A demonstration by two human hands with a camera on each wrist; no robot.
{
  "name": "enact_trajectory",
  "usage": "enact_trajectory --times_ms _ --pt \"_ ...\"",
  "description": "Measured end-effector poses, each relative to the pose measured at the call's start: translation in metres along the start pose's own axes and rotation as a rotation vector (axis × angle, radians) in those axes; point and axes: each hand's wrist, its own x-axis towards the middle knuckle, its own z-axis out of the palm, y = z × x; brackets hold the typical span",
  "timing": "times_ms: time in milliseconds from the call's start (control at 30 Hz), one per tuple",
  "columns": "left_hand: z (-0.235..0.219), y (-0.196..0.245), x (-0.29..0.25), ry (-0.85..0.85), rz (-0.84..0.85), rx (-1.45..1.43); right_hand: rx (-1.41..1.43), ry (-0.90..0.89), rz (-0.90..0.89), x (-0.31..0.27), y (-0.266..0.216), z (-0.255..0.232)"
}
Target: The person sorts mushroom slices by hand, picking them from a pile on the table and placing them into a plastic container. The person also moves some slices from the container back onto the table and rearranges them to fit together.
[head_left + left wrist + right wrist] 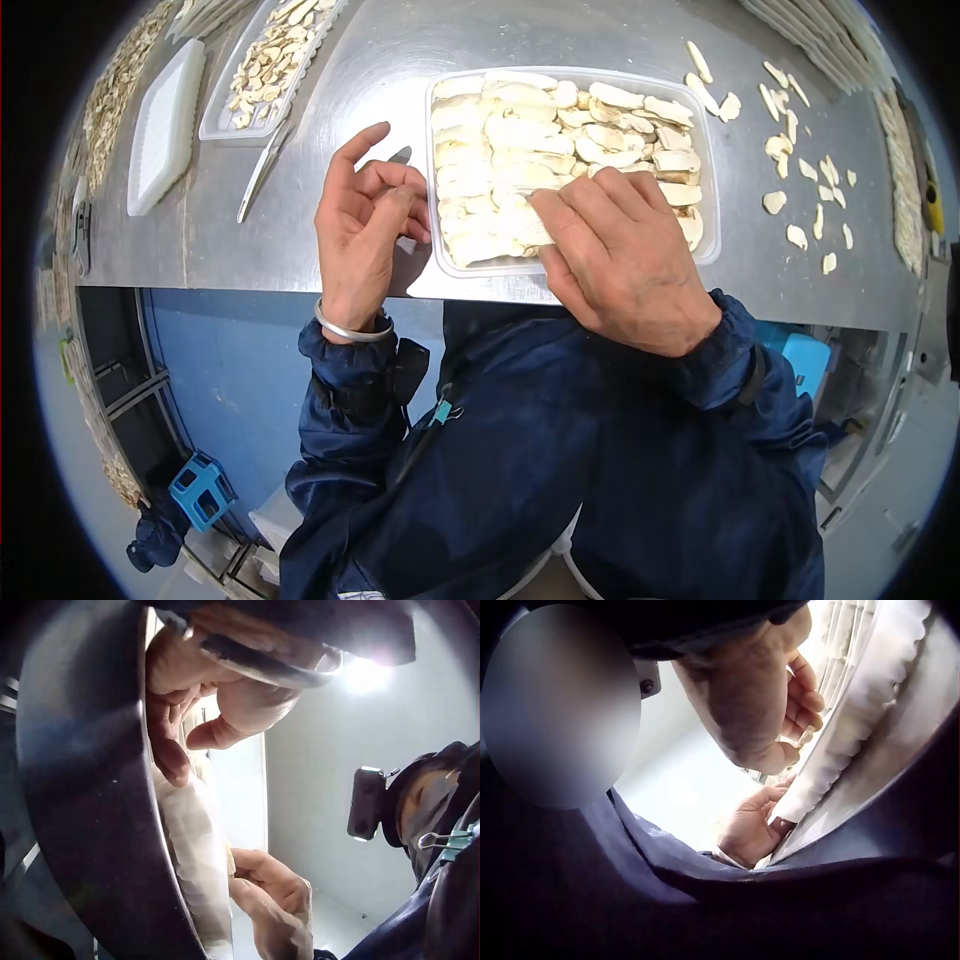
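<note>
A clear plastic tray (712, 240) sits near the front edge of the metal table, filled with pale mushroom slices (530, 130) laid in overlapping rows. My right hand (625, 255) is over the front of the tray, fingers bent down among the slices. In the left wrist view, that hand (270, 900) pinches a pale slice (230, 862) between thumb and fingers. At the tray's left side is my left hand (365, 220), its index finger raised and the others loosely bent, fingertips right at the tray wall. Nothing shows in its grasp.
Loose mushroom slices (775, 202) are scattered on the table to the right. Further left stand another tray of slices (205, 125), a knife (258, 180) and a white ridged tray (165, 130). The table's front edge (250, 288) runs close before the body.
</note>
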Motion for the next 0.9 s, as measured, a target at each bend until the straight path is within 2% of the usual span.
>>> enact_trajectory --times_ms 300,400,467,633,700,767,833,900 --pt "0.003 -0.001 -0.001 0.017 0.015 0.038 0.034 -0.034 0.015 0.002 0.000 0.000" --pt "0.002 0.002 0.000 0.014 -0.017 0.025 0.035 0.021 0.034 0.001 0.003 -0.007" --pt "0.001 0.002 -0.001 0.026 -0.014 0.019 -0.003 0.098 0.104 0.000 0.013 -0.032" --pt "-0.004 -0.009 0.004 0.020 0.026 0.040 -0.370 0.356 0.406 -0.055 0.082 -0.109" --pt "-0.008 -0.013 0.004 0.007 0.074 -0.003 -0.449 0.486 0.595 -0.093 0.115 -0.144" --pt "-0.005 -0.007 0.003 0.013 0.051 0.056 -0.476 0.524 0.813 -0.144 0.152 -0.172" --pt "-0.008 -0.007 0.004 0.008 0.059 0.075 -0.591 0.311 1.038 -0.193 0.187 -0.191" --pt "-0.009 -0.006 0.005 0.013 0.040 0.074 -0.493 0.117 1.073 -0.223 0.210 -0.188"
